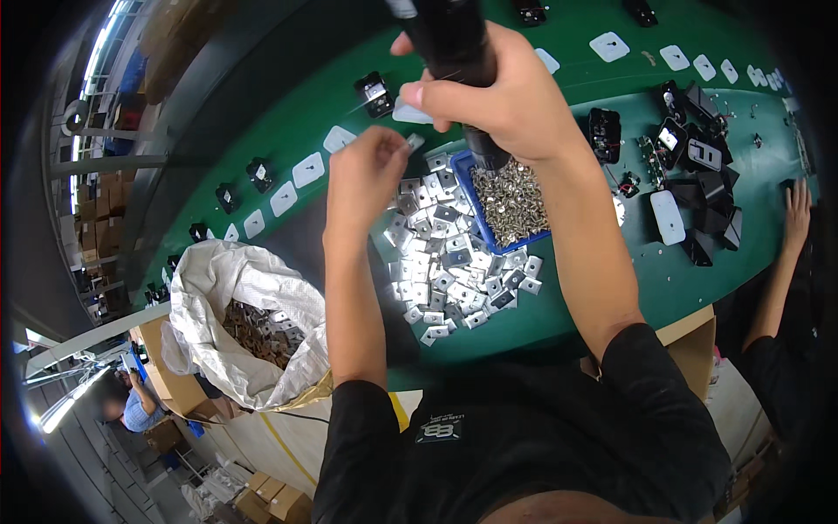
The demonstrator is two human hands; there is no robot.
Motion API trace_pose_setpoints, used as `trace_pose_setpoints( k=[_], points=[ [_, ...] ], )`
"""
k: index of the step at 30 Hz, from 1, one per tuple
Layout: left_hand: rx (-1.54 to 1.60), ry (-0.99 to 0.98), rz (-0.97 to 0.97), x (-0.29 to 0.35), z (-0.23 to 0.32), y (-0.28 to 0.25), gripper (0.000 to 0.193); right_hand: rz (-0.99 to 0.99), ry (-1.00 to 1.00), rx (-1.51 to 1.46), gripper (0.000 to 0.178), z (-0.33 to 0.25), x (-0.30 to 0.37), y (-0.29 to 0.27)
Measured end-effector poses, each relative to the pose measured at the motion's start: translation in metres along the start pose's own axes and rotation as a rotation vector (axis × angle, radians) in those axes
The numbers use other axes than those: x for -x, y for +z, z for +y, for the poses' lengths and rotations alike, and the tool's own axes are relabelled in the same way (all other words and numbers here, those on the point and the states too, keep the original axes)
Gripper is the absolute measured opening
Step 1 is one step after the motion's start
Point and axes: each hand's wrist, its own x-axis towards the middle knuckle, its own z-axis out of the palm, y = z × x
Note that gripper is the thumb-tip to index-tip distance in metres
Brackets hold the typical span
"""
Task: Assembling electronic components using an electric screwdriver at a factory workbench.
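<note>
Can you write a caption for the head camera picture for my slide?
Right hand grips a black power screwdriver while left hand pinches a small metal plate.

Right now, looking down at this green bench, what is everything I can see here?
green bench: one, across the middle
square metal plates: a heap, silvery, bench centre
blue tray: one, filled with small metal screws, right of heap
white sack: one, holding more plates, lower left
white flat pieces: several, along the far strip
black housings: a cluster, right side
co-worker's hand: one, far right
black power tool: one, gripped in right hand
left hand: pinching something small, above heap
</note>
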Motion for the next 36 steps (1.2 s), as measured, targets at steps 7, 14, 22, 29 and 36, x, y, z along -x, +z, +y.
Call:
trace_pose_setpoints(
  k=[7, 14, 22, 29, 36],
  points=[
    [-0.004, 0.089, 0.011, -0.072, 0.016, -0.003, 0.015, 0.057, -0.037, -0.081, 0.041, -0.022, 0.010, -0.022],
    [0.073, 0.066, 0.015, -0.138, -0.017, 0.021, 0.022, 0.051, -0.103, -0.284, 0.052, -0.041, 0.020, -0.024],
    [-0.060, 0.052, 0.043, -0.170, -0.020, 0.046, 0.021, -0.024, -0.225, -0.298, 0.054, -0.046, 0.020, -0.028],
    [-0.133, 0.031, 0.033, -0.181, -0.024, 0.067, 0.024, 0.022, -0.197, -0.381, 0.051, -0.043, 0.020, -0.025],
    [-0.166, 0.189, -0.023, -0.197, -0.044, 0.065, 0.042, -0.130, -0.261, -0.313, 0.056, -0.036, 0.019, -0.027]
  ],
)
